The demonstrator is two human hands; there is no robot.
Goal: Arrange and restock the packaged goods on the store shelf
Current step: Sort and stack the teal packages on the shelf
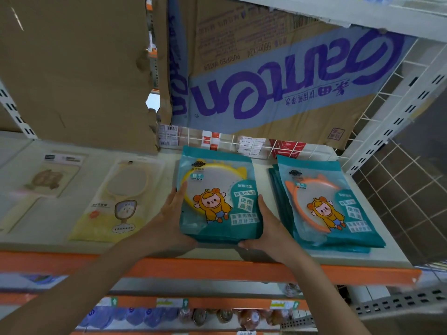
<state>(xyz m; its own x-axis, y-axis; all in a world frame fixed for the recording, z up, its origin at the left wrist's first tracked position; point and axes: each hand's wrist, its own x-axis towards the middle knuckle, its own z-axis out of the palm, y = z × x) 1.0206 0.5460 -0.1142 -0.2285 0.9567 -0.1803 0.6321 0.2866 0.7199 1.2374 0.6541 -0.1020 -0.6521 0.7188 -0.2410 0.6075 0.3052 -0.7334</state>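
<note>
Head view, restock part done: your left hand [169,221] and right hand [268,228], fingers straight, press either side of the yellow-mirror stack [220,197] mid-shelf [242,256]; the orange-mirror stack [324,204] at 3 o'clock looks settled, while the pale packs [113,201] at 9 o'clock lie thin, probably awaiting stock.

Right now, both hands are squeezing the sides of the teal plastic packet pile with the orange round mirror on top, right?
Not quite. The left hand and right hand press the teal plastic packet pile topped by a yellow round mirror; the orange-mirror pile lies untouched to its right. The head view shows it.
</note>
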